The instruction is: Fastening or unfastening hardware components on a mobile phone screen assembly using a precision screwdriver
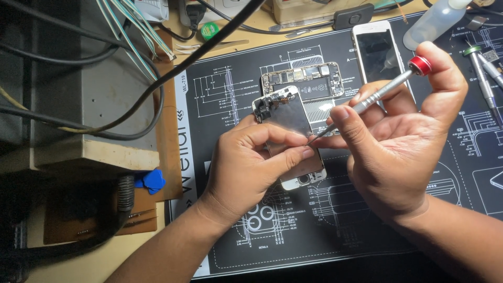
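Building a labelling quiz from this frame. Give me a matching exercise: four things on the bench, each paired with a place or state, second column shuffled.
Things:
1. screwdriver
2. phone screen panel
3. white phone
4. blue picks

Places or states:
A. flat at the mat's top edge, nobody touching it
B. left of the mat, under cables
C. in the right hand, red cap uppermost
D. steadied by the left hand

Pairs: 1-C, 2-D, 3-A, 4-B
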